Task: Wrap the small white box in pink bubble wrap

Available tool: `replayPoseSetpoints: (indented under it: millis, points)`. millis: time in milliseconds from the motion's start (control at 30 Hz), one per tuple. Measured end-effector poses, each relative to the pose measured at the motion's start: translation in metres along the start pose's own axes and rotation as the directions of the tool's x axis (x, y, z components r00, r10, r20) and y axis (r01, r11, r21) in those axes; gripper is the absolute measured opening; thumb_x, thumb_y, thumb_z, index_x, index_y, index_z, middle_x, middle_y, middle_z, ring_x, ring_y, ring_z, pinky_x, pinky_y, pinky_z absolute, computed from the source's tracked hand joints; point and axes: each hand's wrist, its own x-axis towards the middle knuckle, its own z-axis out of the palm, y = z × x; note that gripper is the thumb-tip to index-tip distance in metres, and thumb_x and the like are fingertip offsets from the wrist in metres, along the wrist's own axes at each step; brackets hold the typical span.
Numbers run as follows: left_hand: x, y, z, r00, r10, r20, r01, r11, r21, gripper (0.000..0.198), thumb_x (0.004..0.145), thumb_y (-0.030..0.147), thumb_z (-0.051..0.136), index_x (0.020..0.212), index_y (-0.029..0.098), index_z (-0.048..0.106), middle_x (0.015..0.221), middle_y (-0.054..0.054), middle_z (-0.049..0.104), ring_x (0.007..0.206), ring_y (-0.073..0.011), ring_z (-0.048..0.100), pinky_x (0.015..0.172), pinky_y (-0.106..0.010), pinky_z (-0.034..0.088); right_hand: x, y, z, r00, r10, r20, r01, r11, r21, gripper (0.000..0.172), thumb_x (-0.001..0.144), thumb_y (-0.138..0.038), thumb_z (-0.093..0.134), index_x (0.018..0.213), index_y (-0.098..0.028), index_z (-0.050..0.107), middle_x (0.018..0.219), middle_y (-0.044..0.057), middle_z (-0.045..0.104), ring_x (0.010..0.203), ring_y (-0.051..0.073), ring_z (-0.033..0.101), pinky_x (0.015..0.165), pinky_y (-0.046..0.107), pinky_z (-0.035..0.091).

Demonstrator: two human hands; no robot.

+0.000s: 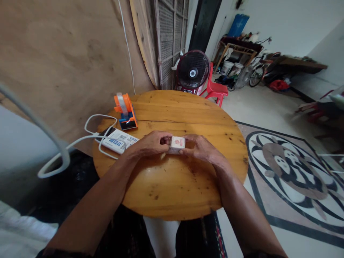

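A small whitish box-shaped block (177,142) with a red printed mark on top sits at the middle of the round wooden table (172,193). My left hand (156,142) has its fingers curled against the block's left side. From the other side, my right hand (199,146) grips it, thumb at the near edge and fingers at the far right corner. Whether the block rests on the tabletop or is lifted slightly, I cannot tell. The fingertips of my left hand are partly hidden.
Left on the table stands an orange and blue tape dispenser (127,111). Nearer lies a white printed box (116,140) with a dark-screened device and white cable (88,136) over it. Beyond the table are a fan (192,70) and a red chair (216,89).
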Motion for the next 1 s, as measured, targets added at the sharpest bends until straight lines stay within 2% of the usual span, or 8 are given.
replayPoseSetpoints:
  millis: [333, 600, 733, 900, 1000]
  points:
    - [-0.001, 0.003, -0.002, 1.000, 0.007, 0.027, -0.008, 1.000, 0.008, 0.020, 0.073, 0.020, 0.052, 0.089, 0.016, 0.065, 0.071, 0.001, 0.056, 0.064, -0.0116, 0.048, 0.059, -0.022, 0.035, 0.001, 0.003, 0.003, 1.000, -0.022, -0.003, 0.022, 1.000, -0.006, 0.032, 0.077, -0.034, 0.071, 0.107, -0.023, 0.071, 0.102, 0.005, 0.074, 0.091, 0.023, 0.067, 0.082, 0.033, 0.049]
    - [0.002, 0.004, 0.000, 0.998, 0.022, -0.051, -0.019, 0.998, 0.065, 0.018, 0.072, 0.020, 0.053, 0.087, 0.016, 0.062, 0.072, 0.001, 0.057, 0.065, -0.0117, 0.049, 0.060, -0.023, 0.036, 0.002, 0.002, 0.003, 0.997, -0.028, -0.071, 0.026, 0.999, -0.037, 0.035, 0.076, -0.032, 0.071, 0.109, -0.023, 0.069, 0.107, 0.006, 0.072, 0.094, 0.024, 0.066, 0.081, 0.033, 0.049]
    - [0.002, 0.003, 0.001, 0.999, 0.028, -0.015, -0.027, 0.998, 0.051, 0.016, 0.073, 0.020, 0.051, 0.086, 0.017, 0.062, 0.071, 0.001, 0.057, 0.065, -0.0120, 0.050, 0.060, -0.023, 0.037, 0.000, 0.006, 0.000, 1.000, 0.000, -0.028, -0.002, 0.998, -0.068, 0.038, 0.079, -0.035, 0.069, 0.115, -0.024, 0.067, 0.114, 0.006, 0.071, 0.103, 0.027, 0.065, 0.090, 0.038, 0.048]
    - [0.002, 0.000, 0.001, 1.000, 0.012, -0.008, -0.012, 1.000, 0.000, 0.034, 0.073, 0.024, 0.058, 0.107, 0.018, 0.061, 0.080, 0.001, 0.061, 0.069, -0.0132, 0.053, 0.062, -0.024, 0.040, -0.001, 0.013, -0.001, 1.000, -0.003, -0.011, 0.002, 0.997, -0.071, 0.062, 0.077, -0.044, 0.071, 0.134, -0.024, 0.054, 0.137, 0.010, 0.058, 0.125, 0.030, 0.055, 0.105, 0.046, 0.040]
    - [0.001, 0.001, 0.002, 0.999, 0.027, 0.022, -0.028, 0.999, 0.034, 0.027, 0.075, 0.026, 0.060, 0.101, 0.018, 0.062, 0.075, 0.001, 0.059, 0.066, -0.0126, 0.051, 0.059, -0.023, 0.037, 0.000, 0.011, 0.000, 0.999, 0.000, -0.036, -0.002, 0.998, -0.068, 0.056, 0.078, -0.040, 0.071, 0.130, -0.025, 0.058, 0.134, 0.009, 0.061, 0.123, 0.029, 0.057, 0.104, 0.046, 0.042]
